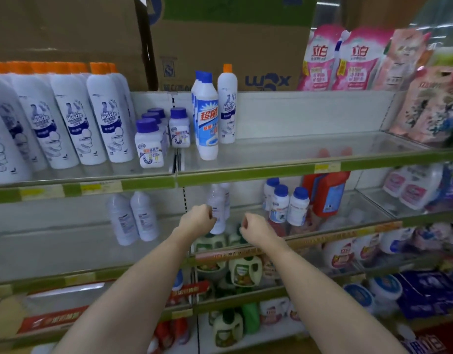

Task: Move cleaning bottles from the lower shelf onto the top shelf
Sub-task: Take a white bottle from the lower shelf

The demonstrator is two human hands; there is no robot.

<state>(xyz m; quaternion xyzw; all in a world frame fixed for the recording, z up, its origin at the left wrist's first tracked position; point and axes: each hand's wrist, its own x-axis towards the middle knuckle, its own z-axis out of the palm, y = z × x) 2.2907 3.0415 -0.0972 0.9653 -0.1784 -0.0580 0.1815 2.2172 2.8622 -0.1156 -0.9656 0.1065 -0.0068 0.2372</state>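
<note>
centre frame: left hand (196, 217) curled beside white bottle (217, 208) on lower shelf (322, 235), grip unclear | right hand (256, 229) curled, empty | advice: grasp body firmly, lift upright to top shelf (284, 171)

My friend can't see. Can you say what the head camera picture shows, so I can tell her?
Two bare arms reach toward a white bottle on a lower shop shelf; the left hand is right at it and the right hand is beside it, fingers curled. The top shelf above holds white bottles with orange caps.
</note>
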